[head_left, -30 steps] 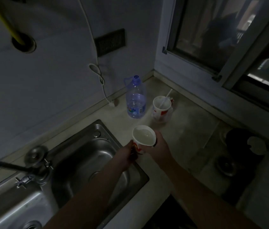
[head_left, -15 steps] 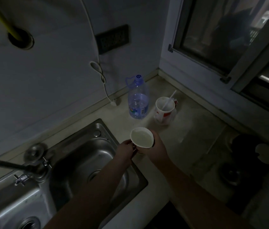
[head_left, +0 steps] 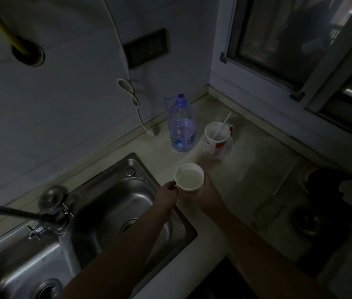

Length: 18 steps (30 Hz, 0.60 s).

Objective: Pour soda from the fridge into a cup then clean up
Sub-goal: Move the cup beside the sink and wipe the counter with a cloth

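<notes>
A white paper cup [head_left: 189, 177] with pale liquid inside is held upright at the right rim of the steel sink [head_left: 114, 203]. My left hand [head_left: 167, 194] pinches the cup's left side near the rim. My right hand [head_left: 208, 192] wraps around its right side. A clear plastic bottle [head_left: 182, 126] with a blue cap stands on the counter behind the cup, close to the wall. Beside the bottle is a second paper cup [head_left: 217, 137] with a white straw or stick in it.
A dark faucet [head_left: 19, 212] reaches over the sink's left part. A white cable [head_left: 130, 93] hangs down the wall to the counter. A gas hob with a dark pot [head_left: 330, 186] lies to the right. A window [head_left: 300, 39] is at the back right.
The cup has shifted slightly away from me and to the left along the sink's rim, still held by both hands. The rest stays put.
</notes>
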### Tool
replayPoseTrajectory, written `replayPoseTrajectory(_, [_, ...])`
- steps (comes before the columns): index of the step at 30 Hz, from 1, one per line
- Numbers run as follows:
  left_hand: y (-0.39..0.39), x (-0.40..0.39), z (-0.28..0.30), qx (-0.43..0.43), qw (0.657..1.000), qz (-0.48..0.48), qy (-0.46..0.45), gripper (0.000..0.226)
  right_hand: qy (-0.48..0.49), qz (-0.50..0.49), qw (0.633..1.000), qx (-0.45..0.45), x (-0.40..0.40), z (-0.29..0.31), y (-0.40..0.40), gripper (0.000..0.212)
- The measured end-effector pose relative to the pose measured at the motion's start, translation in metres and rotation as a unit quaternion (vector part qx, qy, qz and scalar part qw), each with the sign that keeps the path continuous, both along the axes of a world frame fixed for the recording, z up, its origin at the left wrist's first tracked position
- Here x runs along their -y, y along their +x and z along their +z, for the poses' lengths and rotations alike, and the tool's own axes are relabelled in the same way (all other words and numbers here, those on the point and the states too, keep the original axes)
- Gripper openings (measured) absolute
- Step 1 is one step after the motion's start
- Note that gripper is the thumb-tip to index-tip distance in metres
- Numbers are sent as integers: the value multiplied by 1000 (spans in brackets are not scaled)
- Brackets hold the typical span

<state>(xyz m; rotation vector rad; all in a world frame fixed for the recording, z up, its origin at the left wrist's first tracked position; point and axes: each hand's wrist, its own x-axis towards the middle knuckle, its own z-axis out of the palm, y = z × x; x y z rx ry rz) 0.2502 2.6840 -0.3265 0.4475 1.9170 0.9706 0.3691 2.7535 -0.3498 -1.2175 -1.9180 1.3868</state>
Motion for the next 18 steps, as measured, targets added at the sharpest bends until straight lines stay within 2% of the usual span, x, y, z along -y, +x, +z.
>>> replayPoseTrajectory(3, [-4,16,10,-42,998,-40,-19,37,-33,-43,998,16,20,19,6,68])
replayPoseTrajectory(6, [-12,42,19,-92,990,-99,-48,36,-111,-7,992,58,41,31,17,47])
replayPoseTrajectory(10, [-29,84,27,-205,953,-209,-79,38,-142,20,982,125,60,32,16,55])
replayPoseTrajectory(14, [-45,131,21,-324,909,-242,-105,43,-120,71,976,166,81,37,4,62])
replayPoseTrajectory(18, [-54,176,25,-446,846,-252,-147,50,-29,158,972,173,104,46,-17,42])
